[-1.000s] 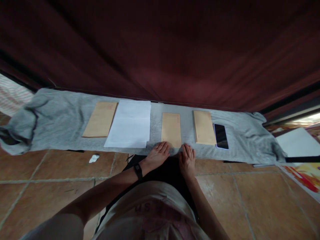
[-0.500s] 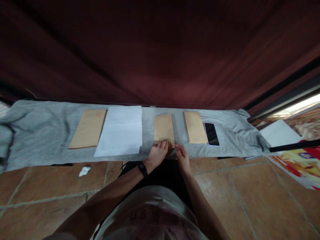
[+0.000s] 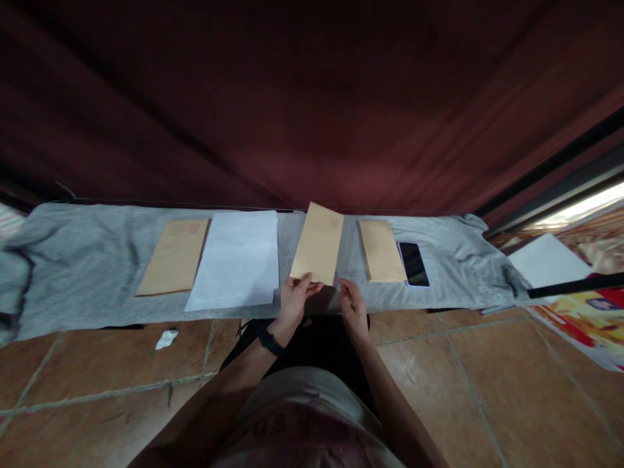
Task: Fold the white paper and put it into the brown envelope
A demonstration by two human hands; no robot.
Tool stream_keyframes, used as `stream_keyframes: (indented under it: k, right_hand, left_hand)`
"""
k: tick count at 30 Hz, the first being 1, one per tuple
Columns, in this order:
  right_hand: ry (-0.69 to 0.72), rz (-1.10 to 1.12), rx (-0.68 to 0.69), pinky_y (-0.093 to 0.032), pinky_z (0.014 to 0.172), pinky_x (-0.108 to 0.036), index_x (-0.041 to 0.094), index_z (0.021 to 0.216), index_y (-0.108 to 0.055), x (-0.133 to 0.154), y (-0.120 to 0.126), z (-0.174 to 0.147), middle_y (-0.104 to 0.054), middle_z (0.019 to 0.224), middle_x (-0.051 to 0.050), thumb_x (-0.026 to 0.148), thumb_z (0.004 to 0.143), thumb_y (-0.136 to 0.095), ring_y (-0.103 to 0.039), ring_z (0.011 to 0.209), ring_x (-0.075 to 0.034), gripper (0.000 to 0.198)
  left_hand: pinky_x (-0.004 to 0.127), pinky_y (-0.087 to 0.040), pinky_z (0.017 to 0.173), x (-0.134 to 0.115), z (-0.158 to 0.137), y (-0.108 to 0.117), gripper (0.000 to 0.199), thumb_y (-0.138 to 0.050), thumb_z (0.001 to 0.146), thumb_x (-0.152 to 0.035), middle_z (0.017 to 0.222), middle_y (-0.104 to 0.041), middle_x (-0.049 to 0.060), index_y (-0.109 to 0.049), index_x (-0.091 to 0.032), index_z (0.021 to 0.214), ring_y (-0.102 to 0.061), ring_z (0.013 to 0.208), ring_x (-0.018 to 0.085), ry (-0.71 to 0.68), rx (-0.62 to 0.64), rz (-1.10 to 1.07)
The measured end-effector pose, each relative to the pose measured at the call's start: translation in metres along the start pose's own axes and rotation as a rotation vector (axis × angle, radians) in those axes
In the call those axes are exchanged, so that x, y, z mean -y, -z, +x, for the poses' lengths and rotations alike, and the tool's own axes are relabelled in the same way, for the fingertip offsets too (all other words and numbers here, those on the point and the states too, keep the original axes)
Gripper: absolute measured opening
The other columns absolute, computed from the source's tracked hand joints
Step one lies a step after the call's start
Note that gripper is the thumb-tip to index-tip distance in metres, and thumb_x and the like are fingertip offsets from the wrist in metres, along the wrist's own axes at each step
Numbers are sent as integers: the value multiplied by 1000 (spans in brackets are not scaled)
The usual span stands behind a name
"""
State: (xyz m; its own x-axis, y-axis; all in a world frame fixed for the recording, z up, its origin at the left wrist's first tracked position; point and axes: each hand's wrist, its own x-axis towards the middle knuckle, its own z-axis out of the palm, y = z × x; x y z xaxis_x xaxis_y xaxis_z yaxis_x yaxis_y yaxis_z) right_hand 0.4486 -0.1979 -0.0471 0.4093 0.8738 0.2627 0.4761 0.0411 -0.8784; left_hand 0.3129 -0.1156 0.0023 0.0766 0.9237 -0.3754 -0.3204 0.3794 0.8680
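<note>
The person's left hand (image 3: 295, 300), with a dark band (image 3: 270, 340) around its wrist, grasps a rectangular tan paper envelope (image 3: 318, 244) by its near edge, the thumb on the upper face and fingers reaching under; the envelope lies between the two hands and the dark red curtain (image 3: 316, 117), turned slightly, its far end leaning to the right and a faint reddish print near its far right corner; it appears raised off the long grey cloth (image 3: 463, 260), with a shadow under its near edge.

The right hand (image 3: 353, 309) is released, its fingers partly curled and their tips just beside the envelope's near right corner, seemingly apart from it.

On the cloth, left of the held envelope, lie large white sheets of paper (image 3: 238, 257), their edges slightly uneven; further left, right beside the sheets, is a flat tan paper bundle (image 3: 175, 257), though how many pieces it has I cannot tell; to the right of the held envelope sits a thicker stack of tan envelopes (image 3: 383, 250), and next to its near right corner a black-screened phone with a pale purple rim (image 3: 414, 263); below, a crumpled white scrap (image 3: 166, 339) lies on the orange-brown tiled floor (image 3: 439, 383).
</note>
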Motion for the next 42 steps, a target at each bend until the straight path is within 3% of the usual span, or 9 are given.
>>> stream_keyframes:
  k: [6, 11, 15, 19, 22, 25, 29, 36, 42]
  right_hand:
    - [207, -264, 147, -48, 111, -43, 22, 148, -48, -4, -4, -14, -60, 141, -11, 21, 100, -38, -55, 132, -23, 49]
    - [343, -421, 276, -30, 123, -54, 20, 152, -43, -6, -3, -22, -51, 152, -10, 21, 102, -37, -42, 145, -25, 50]
    - [367, -499, 355, -29, 124, -52, 19, 154, -39, -10, 0, -23, -49, 154, -10, 25, 104, -38, -42, 145, -23, 51]
    - [386, -544, 391, -31, 123, -50, 19, 154, -39, -13, 3, -21, -49, 154, -9, 25, 103, -40, -43, 144, -23, 52]
    - [403, -558, 394, -31, 123, -51, 20, 156, -36, -14, 3, -22, -46, 156, -8, 22, 102, -41, -41, 145, -24, 54]
    - [425, -568, 403, -30, 123, -52, 19, 158, -29, -17, 2, -24, -42, 159, -9, 20, 100, -42, -38, 147, -24, 60]
    - [415, -606, 392, -28, 124, -52, 20, 160, -25, -20, 3, -29, -42, 159, -8, 18, 101, -40, -36, 148, -24, 61]
    - [407, -605, 396, -28, 124, -50, 20, 161, -20, -24, 7, -33, -40, 160, -7, 16, 99, -40, -35, 149, -23, 65]
    - [396, -589, 343, -31, 122, -49, 22, 156, -35, -25, 4, -32, -50, 153, -7, 16, 101, -40, -41, 146, -23, 56]
  left_hand:
    - [30, -61, 70, 36, -11, 7, 31, -86, 66, -34, 74, -75, 8, -69, -11, 78, -72, 64, 17, 207, -3, -110]
    - [29, -60, 70, 43, -20, 12, 30, -80, 73, -40, 85, -78, 11, -72, -13, 84, -74, 73, 18, 347, 31, -55]
    - [31, -61, 70, 48, -29, 23, 37, -65, 84, -49, 90, -77, 13, -73, -14, 86, -74, 76, 20, 405, 97, 76]
    - [35, -62, 70, 46, -38, 32, 41, -51, 93, -51, 83, -75, 10, -71, -16, 86, -72, 72, 20, 15, 215, 527]
    - [44, -54, 100, 45, -40, 36, 39, -41, 101, -41, 113, -74, 11, -71, -19, 112, -69, 107, 24, -536, 355, 963]
    - [50, -35, 120, 50, -36, 41, 52, -38, 103, -38, 150, -52, 16, -46, -13, 148, -44, 143, 27, -885, 445, 1333]
    - [48, -27, 123, 60, -29, 51, 74, -41, 101, -52, 161, -34, 20, -26, -7, 157, -27, 152, 29, -983, 498, 1610]
    - [45, -24, 124, 51, -8, 48, 72, -36, 101, -56, 161, -36, 17, -32, -9, 156, -28, 152, 27, -966, 550, 1666]
    - [47, -18, 125, 41, 45, 25, 63, -33, 104, -49, 162, -36, 14, -35, -14, 155, -28, 152, 25, -953, 615, 1662]
